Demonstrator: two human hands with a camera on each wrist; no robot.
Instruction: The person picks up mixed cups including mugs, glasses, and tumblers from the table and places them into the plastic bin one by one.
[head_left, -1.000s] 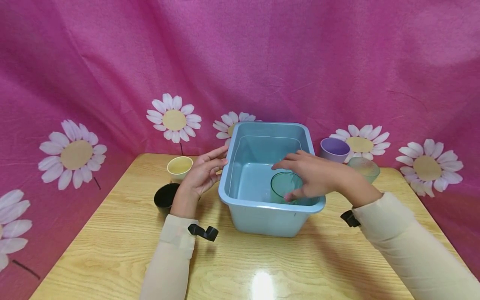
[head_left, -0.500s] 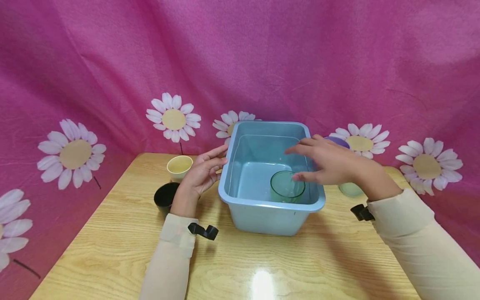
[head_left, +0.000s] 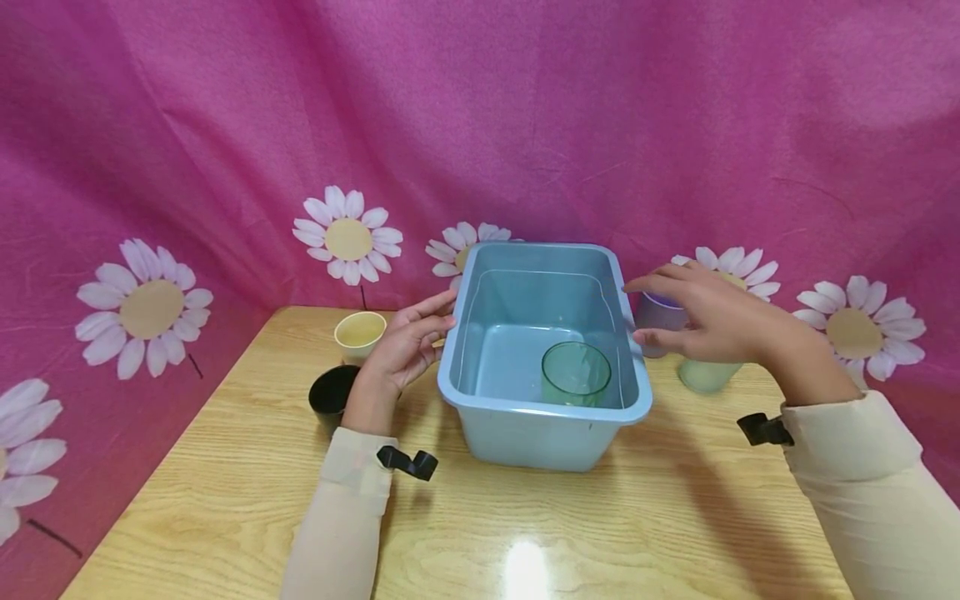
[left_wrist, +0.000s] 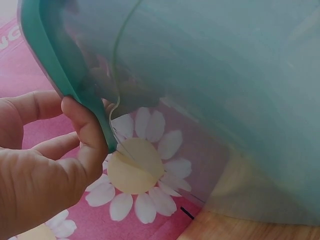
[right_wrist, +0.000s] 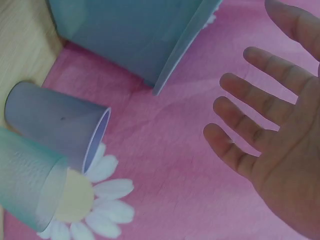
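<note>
A light blue plastic basin (head_left: 540, 437) stands on the table. My left hand (head_left: 405, 346) holds its left rim; the left wrist view has the thumb (left_wrist: 85, 127) against the rim edge and other fingers partly hidden behind it. Inside the basin, near its front right corner, sits a green clear glass (head_left: 576, 371). My right hand (head_left: 712, 321) hovers just right of the basin, fingers spread and nothing in them. Below and behind it are a purple cup (right_wrist: 57, 125) and a pale green frosted glass (right_wrist: 30, 180), both partly covered by the hand in the head view.
Left of the basin stand a yellow cup (head_left: 360, 333) and a black cup (head_left: 330, 396), the latter partly behind my left wrist. A pink cloth (head_left: 525, 125) with daisies hangs close behind the wooden table (head_left: 465, 533).
My right hand has moved from over the green glass, out of the basin and rightward past the rim. The green glass now stands uncovered inside. My left hand has stayed at the rim.
</note>
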